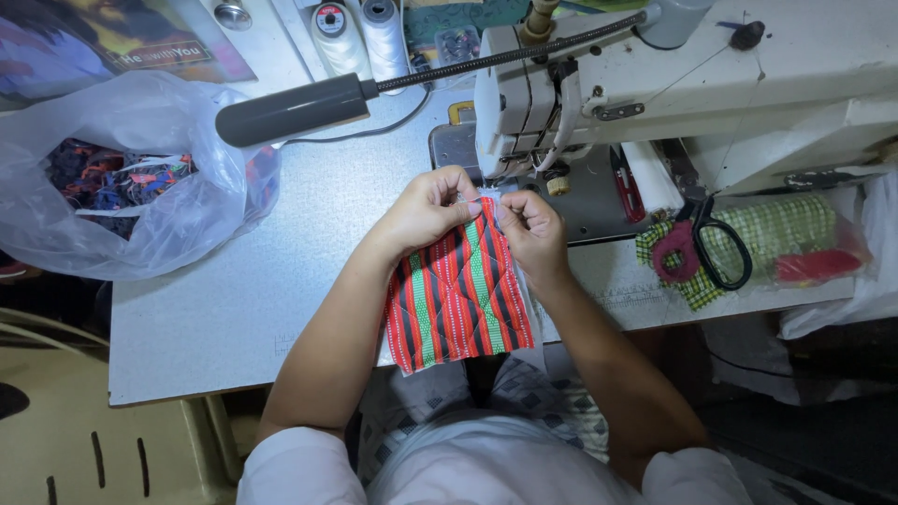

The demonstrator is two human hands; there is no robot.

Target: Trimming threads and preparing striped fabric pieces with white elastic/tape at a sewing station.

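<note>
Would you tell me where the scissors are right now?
In the head view, the scissors lie on the table's right side, on green checked fabric beside the sewing machine, right of the right hand.

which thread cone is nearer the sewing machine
The right-hand white cone, the one with the grey top; the other cone, with a red-ringed top, stands just left of it, farther from the sewing machine.

Quilted patch (458, 295) at table's near edge: soft matt cloth, stitched ridges, red, green, black stripes. Table (234, 309): smooth pale laminate, dull sheen. Sewing machine (692, 84) at far edge: painted metal, slightly glossy, scuffed. Bag (140, 187) at left edge: thin clear plastic, crinkled, shiny. Lamp neck (505, 54): ribbed black metal; lamp head (290, 110): matt grey plastic. Scissors (706, 243) at right edge: dark metal blades, glossy black handle. Thread cones (360, 33): smooth white fibre.
</note>
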